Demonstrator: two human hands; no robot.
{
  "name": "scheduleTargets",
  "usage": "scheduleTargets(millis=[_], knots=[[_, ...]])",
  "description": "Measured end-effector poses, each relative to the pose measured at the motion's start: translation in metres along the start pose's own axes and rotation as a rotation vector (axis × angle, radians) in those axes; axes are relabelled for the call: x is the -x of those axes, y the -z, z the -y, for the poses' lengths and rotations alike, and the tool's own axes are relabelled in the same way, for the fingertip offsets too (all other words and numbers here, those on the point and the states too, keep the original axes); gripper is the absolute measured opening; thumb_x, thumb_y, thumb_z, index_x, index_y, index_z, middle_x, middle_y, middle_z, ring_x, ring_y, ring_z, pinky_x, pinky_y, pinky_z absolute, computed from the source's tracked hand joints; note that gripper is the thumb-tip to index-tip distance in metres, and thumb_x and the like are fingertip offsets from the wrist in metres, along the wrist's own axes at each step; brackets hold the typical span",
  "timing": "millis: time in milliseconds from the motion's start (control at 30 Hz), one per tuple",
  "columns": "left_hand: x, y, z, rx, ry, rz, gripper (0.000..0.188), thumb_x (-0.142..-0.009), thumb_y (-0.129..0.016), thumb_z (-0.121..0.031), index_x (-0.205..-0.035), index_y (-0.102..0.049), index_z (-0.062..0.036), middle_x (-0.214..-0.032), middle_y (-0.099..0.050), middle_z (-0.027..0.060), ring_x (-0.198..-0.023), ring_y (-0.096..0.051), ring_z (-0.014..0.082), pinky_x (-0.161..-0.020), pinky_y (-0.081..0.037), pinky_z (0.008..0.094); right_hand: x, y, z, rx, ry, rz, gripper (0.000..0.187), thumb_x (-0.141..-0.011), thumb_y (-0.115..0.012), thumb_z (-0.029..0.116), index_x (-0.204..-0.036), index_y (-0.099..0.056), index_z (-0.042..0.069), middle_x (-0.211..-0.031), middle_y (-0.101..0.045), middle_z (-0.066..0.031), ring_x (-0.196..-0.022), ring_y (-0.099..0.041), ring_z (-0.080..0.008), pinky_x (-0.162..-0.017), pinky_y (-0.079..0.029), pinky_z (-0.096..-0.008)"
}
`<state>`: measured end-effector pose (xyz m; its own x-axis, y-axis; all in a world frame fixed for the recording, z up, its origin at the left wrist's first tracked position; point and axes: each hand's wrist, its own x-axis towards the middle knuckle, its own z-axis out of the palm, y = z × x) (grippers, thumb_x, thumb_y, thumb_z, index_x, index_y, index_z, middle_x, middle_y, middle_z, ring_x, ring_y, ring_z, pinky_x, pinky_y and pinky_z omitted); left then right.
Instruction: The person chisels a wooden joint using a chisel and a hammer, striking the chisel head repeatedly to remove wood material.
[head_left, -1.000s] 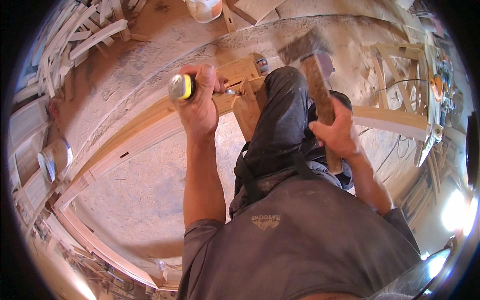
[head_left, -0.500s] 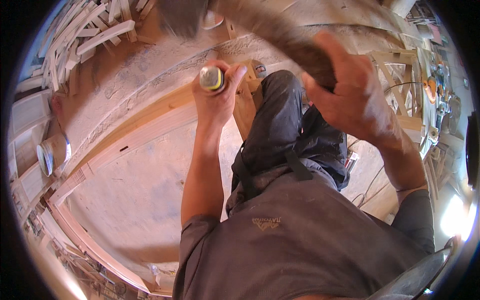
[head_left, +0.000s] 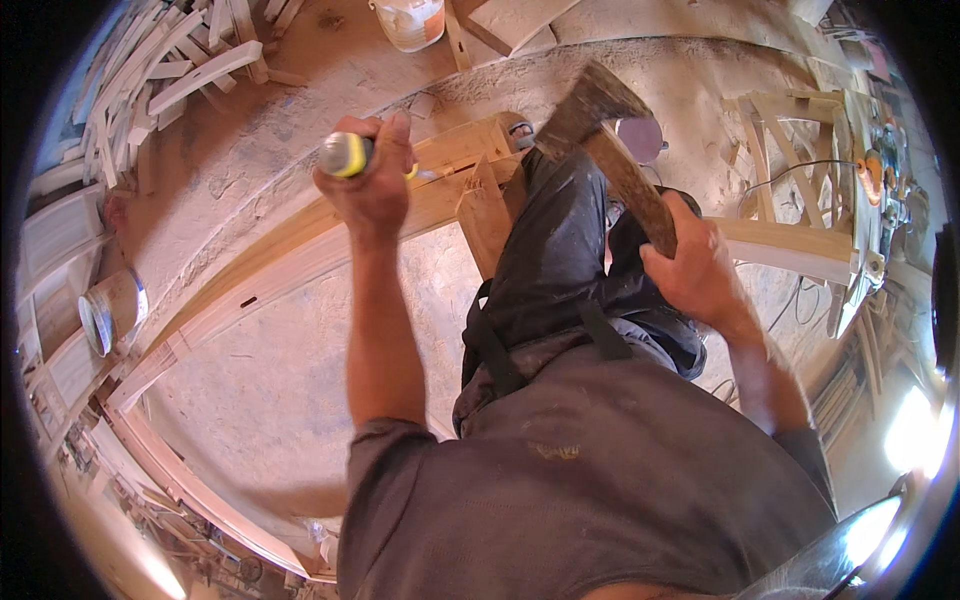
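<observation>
My left hand [head_left: 370, 185] is closed around a chisel [head_left: 345, 155] with a yellow and dark handle and a metal end cap. The chisel lies tilted, its blade pointing right over a long wooden beam [head_left: 290, 235]; whether the tip touches the wood is unclear. In my right hand [head_left: 695, 265] is the wooden handle of a hatchet [head_left: 595, 110]. The dark hatchet head is raised over my knee, to the right of the chisel and apart from it. A short wooden piece [head_left: 484, 215] joins the beam beside my leg.
Wood offcuts [head_left: 190, 70] are piled at the far left. A white bucket [head_left: 410, 25] stands at the far edge, another bucket [head_left: 110, 305] at the left. On the right is a wooden frame [head_left: 800, 160] with a cable and an orange-handled tool [head_left: 872, 175] beside it.
The hatchet has come back from the far middle toward the right and my body. My left hand has moved left, and the chisel has tipped from end-on to lying sideways.
</observation>
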<state>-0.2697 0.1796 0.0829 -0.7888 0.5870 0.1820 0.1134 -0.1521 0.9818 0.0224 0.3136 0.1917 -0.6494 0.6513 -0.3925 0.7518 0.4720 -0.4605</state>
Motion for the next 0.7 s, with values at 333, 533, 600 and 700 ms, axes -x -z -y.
scheduleTargets(millis=[333,533,600,700], knots=[[0.005,0.022,-0.014,0.469,0.134,-0.233,0.024,-0.093,-0.058,-0.002,-0.074,-0.046,-0.01,-0.06,-0.042,0.002,-0.053,-0.04,0.0144,-0.055,-0.041,0.0354,0.033,-0.017,-0.012,-0.103,-0.089,-0.127,0.029,-0.08,-0.065,0.012,-0.103,-0.051,0.0,-0.078,-0.061,-0.0276,-0.079,-0.064,-0.048,-0.069,-0.049,-0.049],[0.017,0.002,-0.008,0.48,0.186,-0.27,0.023,-0.093,-0.056,-0.003,-0.073,-0.047,-0.0107,-0.06,-0.042,0.0027,-0.052,-0.039,0.0157,-0.053,-0.039,0.0356,0.021,-0.006,0.012,-0.132,-0.093,-0.04,0.029,-0.079,-0.064,0.011,-0.103,-0.052,0.0,-0.075,-0.061,-0.0268,-0.074,-0.064,-0.0459,-0.066,-0.049,-0.0464],[0.019,-0.002,-0.007,0.493,0.188,-0.262,0.023,-0.094,-0.055,-0.003,-0.073,-0.047,-0.0104,-0.06,-0.041,0.0029,-0.052,-0.039,0.0156,-0.053,-0.04,0.0355,0.019,-0.007,0.015,-0.128,-0.078,-0.041,0.029,-0.079,-0.064,0.011,-0.103,-0.052,0.0,-0.075,-0.061,-0.0268,-0.074,-0.064,-0.046,-0.066,-0.049,-0.0467],[0.02,-0.002,-0.004,0.498,0.151,-0.239,0.018,-0.093,-0.055,-0.002,-0.078,-0.048,-0.0085,-0.06,-0.044,0.0043,-0.051,-0.041,0.0144,-0.051,-0.041,0.0343,0.015,-0.009,0.015,-0.142,-0.068,-0.015,0.03,-0.079,-0.064,0.01,-0.105,-0.053,-0.001,-0.075,-0.061,-0.0269,-0.074,-0.064,-0.0463,-0.066,-0.049,-0.0469]])
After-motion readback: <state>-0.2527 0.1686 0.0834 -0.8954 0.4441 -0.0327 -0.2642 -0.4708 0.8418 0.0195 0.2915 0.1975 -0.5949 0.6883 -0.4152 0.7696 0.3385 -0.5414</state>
